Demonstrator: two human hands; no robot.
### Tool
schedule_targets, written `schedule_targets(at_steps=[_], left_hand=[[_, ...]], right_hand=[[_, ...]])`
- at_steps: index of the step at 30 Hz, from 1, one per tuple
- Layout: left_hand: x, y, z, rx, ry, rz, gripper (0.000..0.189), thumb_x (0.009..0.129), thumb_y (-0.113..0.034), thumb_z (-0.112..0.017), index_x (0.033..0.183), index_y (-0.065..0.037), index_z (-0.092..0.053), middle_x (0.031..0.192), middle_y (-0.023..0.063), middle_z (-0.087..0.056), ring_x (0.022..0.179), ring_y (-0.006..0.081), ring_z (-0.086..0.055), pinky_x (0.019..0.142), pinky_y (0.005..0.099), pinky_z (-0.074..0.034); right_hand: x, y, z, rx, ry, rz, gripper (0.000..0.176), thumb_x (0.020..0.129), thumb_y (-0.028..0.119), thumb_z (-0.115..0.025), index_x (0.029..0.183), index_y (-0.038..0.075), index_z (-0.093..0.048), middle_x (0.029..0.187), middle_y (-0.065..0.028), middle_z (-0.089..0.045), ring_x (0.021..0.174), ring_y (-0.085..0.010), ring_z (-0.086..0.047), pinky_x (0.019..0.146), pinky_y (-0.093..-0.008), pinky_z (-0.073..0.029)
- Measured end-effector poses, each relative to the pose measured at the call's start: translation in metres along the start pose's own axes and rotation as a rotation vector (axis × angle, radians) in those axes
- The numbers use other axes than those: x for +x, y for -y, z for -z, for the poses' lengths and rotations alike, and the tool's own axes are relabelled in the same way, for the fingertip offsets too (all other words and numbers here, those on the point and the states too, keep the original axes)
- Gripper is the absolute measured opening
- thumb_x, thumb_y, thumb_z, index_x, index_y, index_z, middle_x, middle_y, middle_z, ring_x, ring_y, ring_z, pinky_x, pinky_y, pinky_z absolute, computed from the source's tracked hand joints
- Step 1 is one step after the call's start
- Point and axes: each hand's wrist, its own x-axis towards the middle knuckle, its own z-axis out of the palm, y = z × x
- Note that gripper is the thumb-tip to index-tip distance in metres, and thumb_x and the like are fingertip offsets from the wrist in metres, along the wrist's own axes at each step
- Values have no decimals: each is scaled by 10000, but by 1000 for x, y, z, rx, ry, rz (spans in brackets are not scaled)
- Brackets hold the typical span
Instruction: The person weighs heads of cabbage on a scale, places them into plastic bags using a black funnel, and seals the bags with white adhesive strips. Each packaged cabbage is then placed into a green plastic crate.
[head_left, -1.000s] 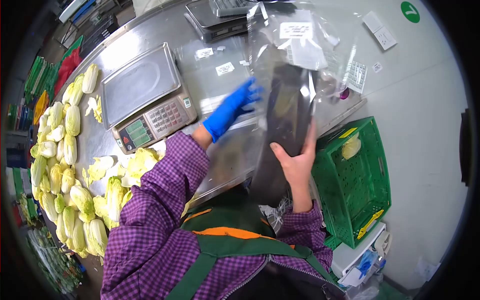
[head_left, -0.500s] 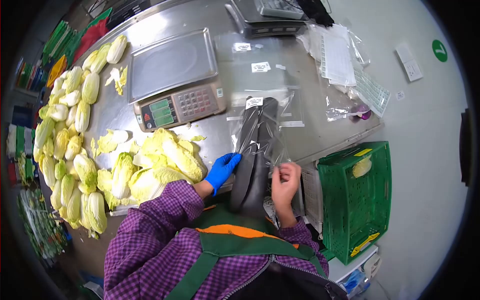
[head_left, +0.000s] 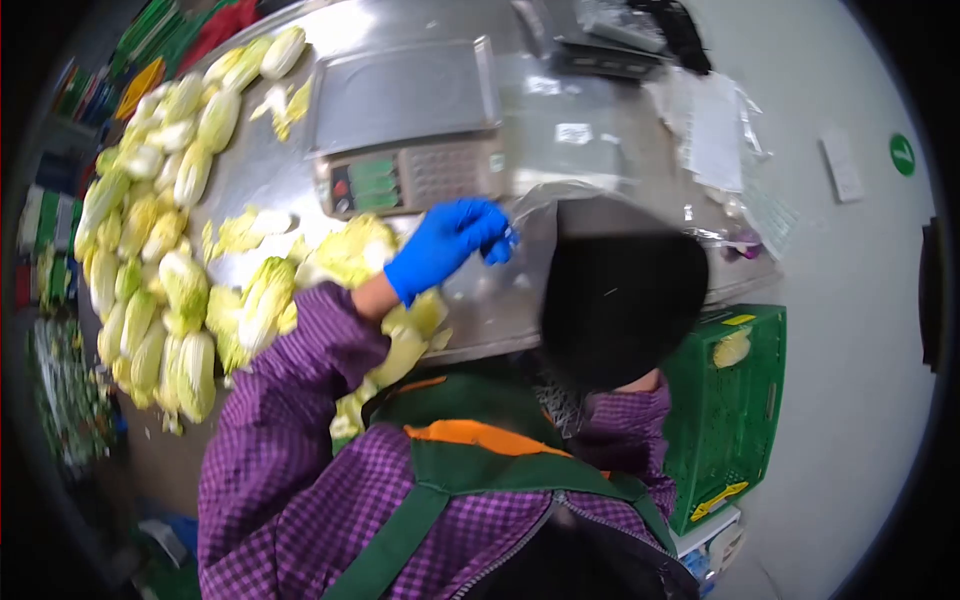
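Observation:
My left hand [head_left: 450, 245], in a blue glove, is raised over the table with its fingers closed on the edge of a clear plastic bag [head_left: 532, 215]. The bag stretches rightward to a broad black object [head_left: 620, 290], blurred and large in the view. I cannot tell what this object is. It covers my right hand, so only a bit of that wrist [head_left: 643, 382] shows below it. Beyond my left hand stands a scale [head_left: 405, 100] with a steel pan and a keypad. Loose yellow cabbage leaves [head_left: 350, 250] lie beside my left forearm.
Many napa cabbages [head_left: 185, 285] are piled along the table's left side. Clear bags with white labels [head_left: 573, 133] lie right of the scale. A second scale [head_left: 610, 58] stands at the back. A green crate [head_left: 773, 400] holding one cabbage piece is at right.
My left hand has risen up and forward, keeping to the plastic. The long black object between my hands now shows broader, farther right, and hides my right hand. The whole view has shifted.

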Motion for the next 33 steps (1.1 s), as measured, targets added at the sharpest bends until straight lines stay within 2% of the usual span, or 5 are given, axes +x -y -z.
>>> schedule_targets(at_steps=[8,16,26,30,33], left_hand=[[-132,46,61,1250,176,-8,777,738,-305,-697,1410,-150,-339,1444,161,-304,1284,409,-324,1045,481,-284],[-189,24,93,709,376,100,862,710,-189,-667,1448,-101,-230,1487,171,-216,1347,374,-245,1089,458,-243],[-119,68,115,1150,-3,49,235,734,-301,-651,669,-86,-583,751,112,-615,674,325,-595,598,404,-465],[-88,77,163,1528,-4,-162,493,664,-388,-740,1068,-128,-627,1209,150,-532,1114,354,-494,826,462,-454],[-93,95,156,1599,0,99,1081,530,-446,-819,1421,-192,-263,1431,169,-284,1244,429,-355,925,528,-405]], right_hand=[[-15,-5,0,-373,46,116,321,944,182,-426,1163,-34,-518,1150,-127,-557,943,-191,-580,854,-274,-476],[-54,-2,-20,-349,-65,249,332,944,183,-426,1178,-40,-508,1153,-130,-558,948,-194,-581,851,-278,-479],[-55,-3,-32,-328,-93,316,348,944,184,-426,1196,-46,-494,1156,-134,-559,954,-197,-582,847,-282,-482],[-57,-6,-38,-326,-81,329,354,944,184,-426,1203,-49,-489,1157,-136,-559,956,-199,-582,846,-284,-484],[-55,-6,-39,-323,-75,339,359,944,185,-426,1209,-51,-485,1158,-137,-559,958,-200,-583,845,-286,-485]])
